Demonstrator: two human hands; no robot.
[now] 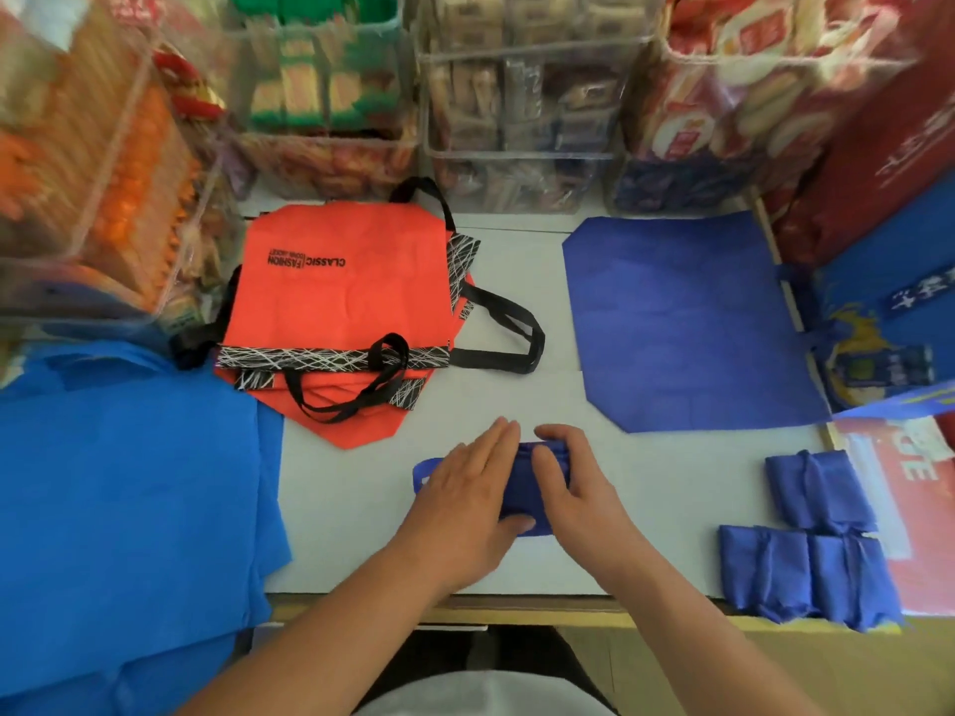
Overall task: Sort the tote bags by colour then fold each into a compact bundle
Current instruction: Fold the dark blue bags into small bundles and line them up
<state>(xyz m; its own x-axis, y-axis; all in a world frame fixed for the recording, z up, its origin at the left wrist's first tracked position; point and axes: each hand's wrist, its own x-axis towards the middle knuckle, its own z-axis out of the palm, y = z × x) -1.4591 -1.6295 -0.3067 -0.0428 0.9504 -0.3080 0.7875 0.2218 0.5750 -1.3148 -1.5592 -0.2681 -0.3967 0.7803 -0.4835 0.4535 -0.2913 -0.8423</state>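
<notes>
A dark blue tote bag (527, 488), folded into a small bundle, lies on the white table (362, 509) near its front edge. My left hand (467, 493) lies flat on the bundle's left part, fingers straight. My right hand (568, 483) curls its fingers over the bundle's right end. A stack of orange tote bags (341, 302) with black handles lies at the back left. A flat dark blue tote bag (682, 317) lies at the back right. Folded dark blue bundles (811, 555) sit at the right front. Light blue tote bags (129, 483) lie spread at the left.
Clear plastic bins (517, 121) of packaged snacks stand along the back and at the left. Red and blue printed bags (878, 198) stand at the right edge. The table's wooden front edge (517, 609) runs just below my wrists.
</notes>
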